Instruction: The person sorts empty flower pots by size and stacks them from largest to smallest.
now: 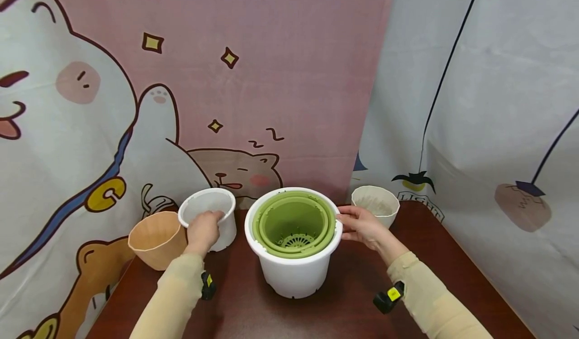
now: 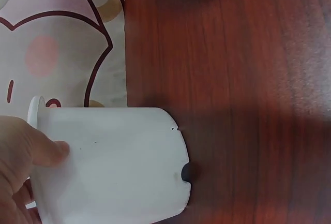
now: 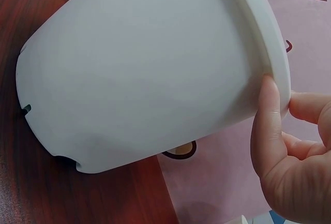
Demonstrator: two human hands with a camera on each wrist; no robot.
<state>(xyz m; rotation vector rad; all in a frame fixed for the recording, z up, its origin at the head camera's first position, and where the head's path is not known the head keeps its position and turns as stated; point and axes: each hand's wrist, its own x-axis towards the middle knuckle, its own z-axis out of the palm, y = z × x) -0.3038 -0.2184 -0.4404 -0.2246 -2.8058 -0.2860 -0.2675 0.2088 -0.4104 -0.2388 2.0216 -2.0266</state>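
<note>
The smaller white flowerpot (image 1: 229, 228) stands at the left of centre, and my left hand (image 1: 203, 232) grips its near rim. In the left wrist view the thumb (image 2: 51, 152) lies against the pot's outer wall. At the centre stands a large white flowerpot (image 1: 294, 277) with green pots (image 1: 296, 221) nested inside, slots showing in the inner one's bottom. My right hand (image 1: 364, 227) pinches the large pot's rim on its right side. The right wrist view has the thumb (image 3: 269, 105) under the rim and a finger at its outer edge.
An orange faceted pot (image 1: 158, 253) stands at the far left, close beside the smaller white one. A cream faceted pot (image 1: 384, 218) is at the back right. All stand on a dark red wooden table (image 1: 253, 316) against a printed cloth (image 1: 289, 77).
</note>
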